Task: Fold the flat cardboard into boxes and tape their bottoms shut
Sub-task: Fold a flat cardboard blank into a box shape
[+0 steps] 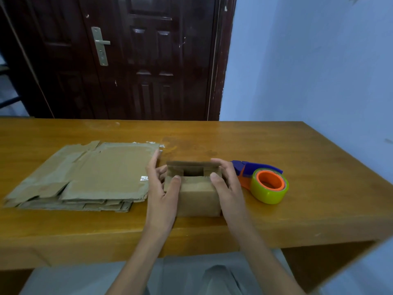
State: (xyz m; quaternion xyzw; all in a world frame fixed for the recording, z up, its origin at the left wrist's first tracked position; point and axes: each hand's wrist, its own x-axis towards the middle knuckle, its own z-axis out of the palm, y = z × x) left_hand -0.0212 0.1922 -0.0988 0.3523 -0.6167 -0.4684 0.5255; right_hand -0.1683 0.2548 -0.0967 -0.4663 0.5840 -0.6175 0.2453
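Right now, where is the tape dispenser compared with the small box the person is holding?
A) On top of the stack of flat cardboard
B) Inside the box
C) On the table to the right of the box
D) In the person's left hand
C: the tape dispenser lies on the table just right of the small box, beyond the right hand, while the flat cardboard stack sits on the other side.

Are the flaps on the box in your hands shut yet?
Not fully shut. The box shows a dark gap between its top flaps, with both thumbs pressing on the near flap.
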